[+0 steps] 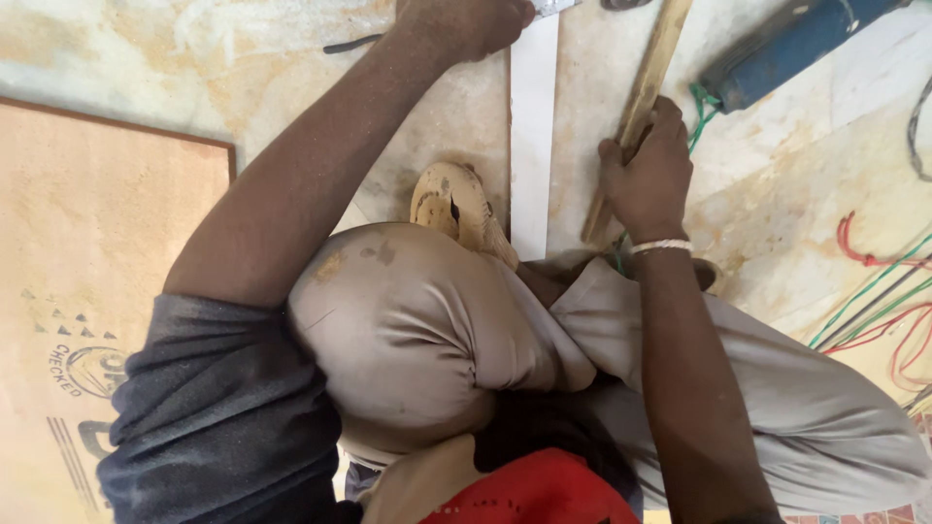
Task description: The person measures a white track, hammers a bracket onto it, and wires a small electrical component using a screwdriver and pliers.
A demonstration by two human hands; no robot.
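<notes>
Shirt: a red shirt (529,490) shows at the bottom edge, closest to the camera.
Knees: both knees, in grey-beige trousers (417,330), are bent up between the arms; the person crouches on the floor.
Sandal: a tan sandal (454,206) sits just past the left knee, its edge against the white strip.
Left sleeve: a dark grey sleeve (218,408) covers the upper left arm; the forearm runs bare up to the top edge.
Right hand: the right hand (649,175) is closed around a wooden stick (643,97), fingers curled over it near its lower end, pressing it to the floor. A white band (660,246) circles the wrist.
Stick: it lies slanted on the marble floor (757,194), just right of the strip, and runs out of frame at the top.
Strip: a white strip (533,136) lies straight along the floor between the two hands.
Left hand: the left hand (466,21) rests at the far end of the strip, knuckles bunched; whether it grips anything I cannot tell, as the frame cuts it.
Board: a brown board (87,243) lies flat at left.
Tool: a blue cylinder-shaped tool (786,44) lies at top right, beyond the right hand.
Wires: red and green wires (879,301) trail along the right edge.
Containers: none in view.
</notes>
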